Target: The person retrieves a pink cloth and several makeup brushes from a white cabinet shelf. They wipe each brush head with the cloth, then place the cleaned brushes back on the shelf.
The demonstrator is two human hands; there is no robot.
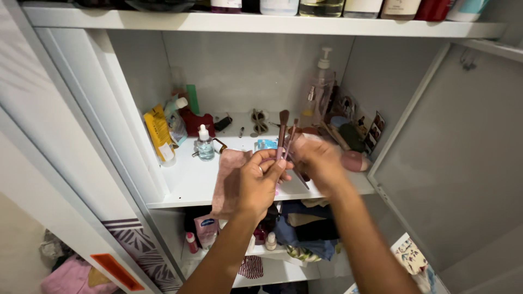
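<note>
My left hand [260, 182] is closed around the handles of several makeup brushes [283, 133], whose bristle ends point up in front of the white cupboard shelf [188, 185]. A pink cloth [227, 179] hangs over the shelf edge just behind this hand. My right hand [317, 158], blurred, is at the brush handles beside the left hand, fingers curled on them. Both hands hover above the shelf's front edge.
On the shelf stand a small dropper bottle [205, 144], a yellow tube [159, 135], a clear pump bottle [320, 90], sunglasses [259, 121] and a pink egg-shaped sponge [355, 161]. The open door [463, 163] is at the right. Folded clothes [305, 228] fill the shelf below.
</note>
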